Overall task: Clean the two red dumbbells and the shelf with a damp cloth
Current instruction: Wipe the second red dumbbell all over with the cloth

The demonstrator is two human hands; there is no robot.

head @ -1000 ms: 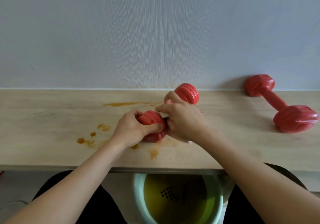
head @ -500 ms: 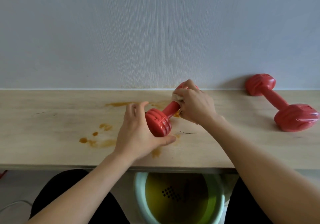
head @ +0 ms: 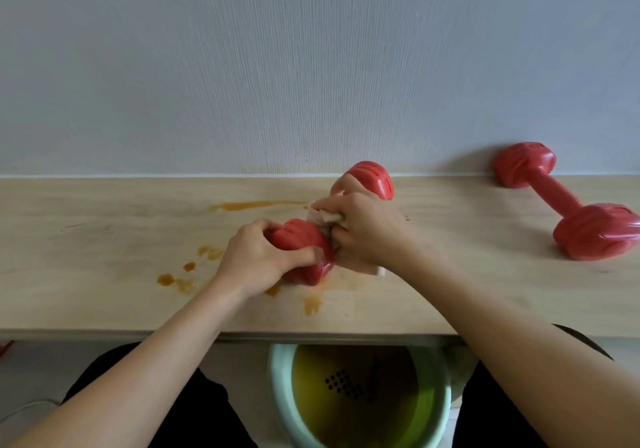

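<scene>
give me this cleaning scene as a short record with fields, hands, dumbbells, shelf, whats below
left hand: left hand grips the near end of the held dumbbell
right hand: right hand holds the cloth wrapped round its handle
other dumbbell: second dumbbell lies on the shelf at right, far end by the wall, untouched
shelf: wooden shelf with orange-brown stains
below: pale green bucket of yellowish water

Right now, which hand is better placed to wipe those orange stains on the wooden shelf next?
Probably the right hand: it already holds the crumpled white cloth, pressed against the near red plastic dumbbell. The left hand lies closer to the orange stains on the pale wooden shelf, but grips the dumbbell's end.
</scene>
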